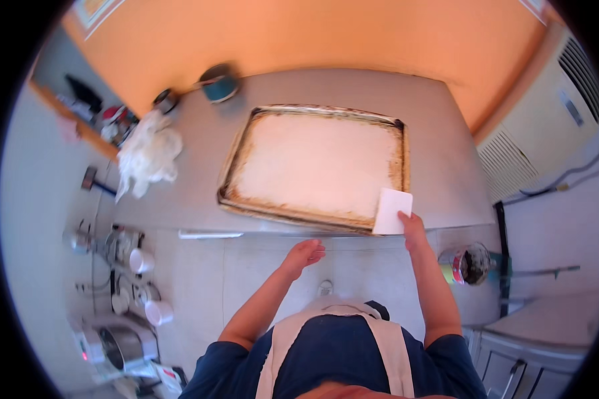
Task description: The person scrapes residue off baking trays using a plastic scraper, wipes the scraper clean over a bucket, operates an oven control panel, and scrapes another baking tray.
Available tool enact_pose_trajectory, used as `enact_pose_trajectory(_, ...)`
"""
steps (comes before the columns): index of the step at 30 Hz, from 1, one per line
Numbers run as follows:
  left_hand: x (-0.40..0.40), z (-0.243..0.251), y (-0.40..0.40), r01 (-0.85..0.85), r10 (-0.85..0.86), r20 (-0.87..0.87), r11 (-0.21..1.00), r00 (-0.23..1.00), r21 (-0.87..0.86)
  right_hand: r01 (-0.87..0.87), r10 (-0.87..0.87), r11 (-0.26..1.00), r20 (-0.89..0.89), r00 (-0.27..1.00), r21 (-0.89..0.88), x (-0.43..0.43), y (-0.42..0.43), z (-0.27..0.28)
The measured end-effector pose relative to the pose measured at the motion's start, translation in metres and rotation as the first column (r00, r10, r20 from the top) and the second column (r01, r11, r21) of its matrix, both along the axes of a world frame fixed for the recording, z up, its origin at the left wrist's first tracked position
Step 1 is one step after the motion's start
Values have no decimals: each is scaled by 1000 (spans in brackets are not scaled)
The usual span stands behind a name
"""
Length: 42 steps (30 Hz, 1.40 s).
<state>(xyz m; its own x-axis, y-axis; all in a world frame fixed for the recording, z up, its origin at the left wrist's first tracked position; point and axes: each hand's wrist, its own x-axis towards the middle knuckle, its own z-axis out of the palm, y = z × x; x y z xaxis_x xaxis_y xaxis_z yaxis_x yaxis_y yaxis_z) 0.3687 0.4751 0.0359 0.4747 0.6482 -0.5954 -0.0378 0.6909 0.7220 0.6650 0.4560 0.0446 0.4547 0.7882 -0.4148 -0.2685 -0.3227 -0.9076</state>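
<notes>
A rectangular metal baking tray [317, 224] lies on the grey table, its rim darkened and browned, with a pale flat surface inside. My right hand [413, 227] holds a flat white rectangular scraper [393, 211] over the tray's near right corner, thumb on top. Whether the scraper touches the tray cannot be told. My left hand [306, 255] is in front of the table's near edge, holding nothing, with its fingers loosely bent and slightly apart.
On the table [444, 169], a crumpled white plastic bag [152, 152] lies at the left; a teal pot [219, 85] and a small dark container [165, 100] stand at the back left. A clear bin [471, 265] is at the right, below the table's near edge.
</notes>
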Motion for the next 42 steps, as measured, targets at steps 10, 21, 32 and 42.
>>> enact_pose_trajectory(10, 38, 41, 11, -382, 407, 351, 913, 843, -142, 20, -14, 999, -186, 982, 28, -72, -104, 64)
enact_pose_trajectory(21, 215, 180, -22, 103, -280, 72, 563, 957, 820, 661, -290, 728, -791, 538, 183, -51, -128, 44)
enact_pose_trajectory(32, 331, 225, -118, 153, -256, -217, -248, 942, 956, 609, 132, 635, -843, 521, 475, 10, -116, 62)
enact_pose_trajectory(42, 336, 221, -80, 204, -144, -202, -6, 969, 979, 553, 175, 707, -867, 467, 441, 29, -124, 60)
